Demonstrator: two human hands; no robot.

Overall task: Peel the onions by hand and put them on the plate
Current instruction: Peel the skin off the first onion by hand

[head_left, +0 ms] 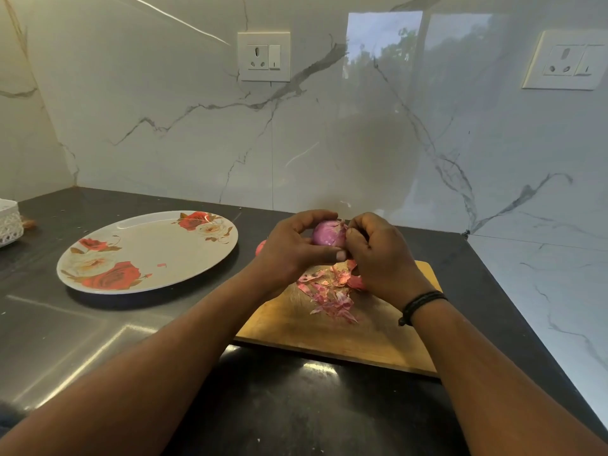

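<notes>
A purple onion (pixel 327 233) is held above the wooden cutting board (pixel 329 330). My left hand (pixel 292 248) cups it from the left and below, thumb under it. My right hand (pixel 378 255) pinches the skin at the onion's right side. A heap of torn pink skins (pixel 329 291) lies on the board beneath the hands. Part of another reddish onion (pixel 260 247) peeks out behind my left hand. The oval plate with red roses (pixel 148 251) sits to the left and holds only a small skin scrap (pixel 162 265).
The dark countertop (pixel 98 330) meets marble walls at the back and at the right, where the counter ends. A white lattice basket (pixel 9 222) stands at the far left edge. Two wall sockets (pixel 264 56) are mounted above.
</notes>
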